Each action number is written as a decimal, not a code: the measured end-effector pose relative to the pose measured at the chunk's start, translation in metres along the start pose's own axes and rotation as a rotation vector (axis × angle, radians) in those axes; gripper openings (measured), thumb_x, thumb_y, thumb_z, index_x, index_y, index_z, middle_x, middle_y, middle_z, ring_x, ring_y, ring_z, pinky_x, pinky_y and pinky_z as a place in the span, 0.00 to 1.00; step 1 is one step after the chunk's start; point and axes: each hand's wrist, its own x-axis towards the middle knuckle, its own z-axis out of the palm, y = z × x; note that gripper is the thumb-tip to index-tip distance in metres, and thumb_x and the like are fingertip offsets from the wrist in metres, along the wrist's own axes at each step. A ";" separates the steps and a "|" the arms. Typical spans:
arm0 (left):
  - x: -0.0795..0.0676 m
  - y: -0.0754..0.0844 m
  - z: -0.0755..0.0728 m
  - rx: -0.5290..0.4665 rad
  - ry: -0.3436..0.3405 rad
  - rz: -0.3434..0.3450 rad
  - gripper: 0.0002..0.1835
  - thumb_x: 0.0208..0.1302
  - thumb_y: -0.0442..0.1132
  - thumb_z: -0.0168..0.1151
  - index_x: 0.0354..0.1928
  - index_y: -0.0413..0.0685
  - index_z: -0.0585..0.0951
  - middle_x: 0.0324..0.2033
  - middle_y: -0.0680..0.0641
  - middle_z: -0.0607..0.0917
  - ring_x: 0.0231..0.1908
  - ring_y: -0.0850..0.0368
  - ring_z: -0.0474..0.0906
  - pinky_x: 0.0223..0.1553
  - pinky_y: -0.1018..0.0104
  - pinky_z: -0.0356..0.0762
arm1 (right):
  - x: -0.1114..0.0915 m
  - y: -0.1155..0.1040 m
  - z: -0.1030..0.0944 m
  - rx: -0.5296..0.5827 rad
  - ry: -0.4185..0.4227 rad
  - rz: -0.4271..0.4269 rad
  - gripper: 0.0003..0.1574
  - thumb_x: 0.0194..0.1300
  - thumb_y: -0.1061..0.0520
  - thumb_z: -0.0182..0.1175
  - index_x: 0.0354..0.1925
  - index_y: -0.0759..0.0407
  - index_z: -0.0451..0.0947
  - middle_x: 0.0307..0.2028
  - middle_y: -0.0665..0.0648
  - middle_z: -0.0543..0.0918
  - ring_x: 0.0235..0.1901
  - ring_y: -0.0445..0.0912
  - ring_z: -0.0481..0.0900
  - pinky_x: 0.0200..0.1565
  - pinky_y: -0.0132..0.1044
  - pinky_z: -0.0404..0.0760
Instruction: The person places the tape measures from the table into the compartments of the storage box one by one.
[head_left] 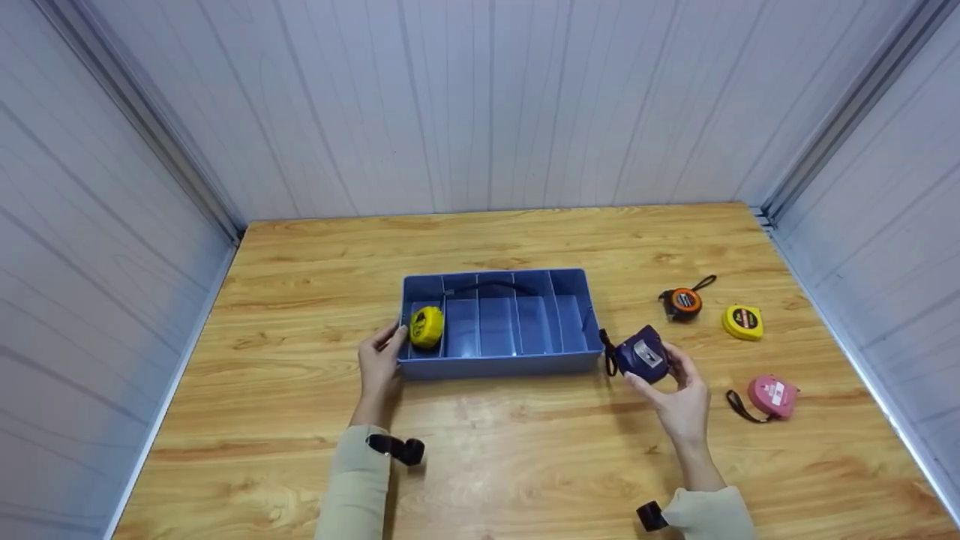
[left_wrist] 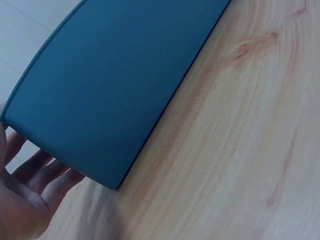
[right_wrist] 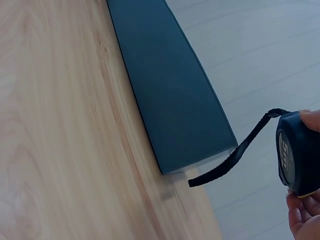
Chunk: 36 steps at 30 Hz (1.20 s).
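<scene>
A blue compartment box point(head_left: 499, 366) sits on the wooden table, with a yellow tape measure point(head_left: 427, 327) in its leftmost compartment. A black strap point(head_left: 491, 284) stretches along the back of the box, over the dividers. At the left end, my left hand point(head_left: 380, 365) holds the box, thumb at the rim and fingers against the outer end wall point(left_wrist: 107, 95). Just off the box's right end, my right hand point(head_left: 684, 394) grips a dark blue tape measure point(head_left: 643, 355) between thumb and fingers. Its black wrist strap point(right_wrist: 235, 157) hangs by the box's corner.
To the right lie an orange-and-black tape measure point(head_left: 684, 301) with a cord loop, another yellow tape measure point(head_left: 742, 322), and a pink tape measure point(head_left: 772, 396) with a black strap. Pale panel walls point(head_left: 480, 105) enclose the table point(head_left: 300, 300) at the back and both sides.
</scene>
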 end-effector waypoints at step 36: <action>0.001 -0.002 0.000 -0.015 0.005 0.030 0.18 0.57 0.33 0.59 0.51 0.36 0.75 0.51 0.39 0.75 0.43 0.56 0.74 0.47 0.64 0.73 | -0.011 -0.007 0.040 0.095 -0.085 -0.069 0.41 0.31 0.69 0.74 0.49 0.69 0.71 0.43 0.61 0.76 0.40 0.43 0.72 0.47 0.26 0.68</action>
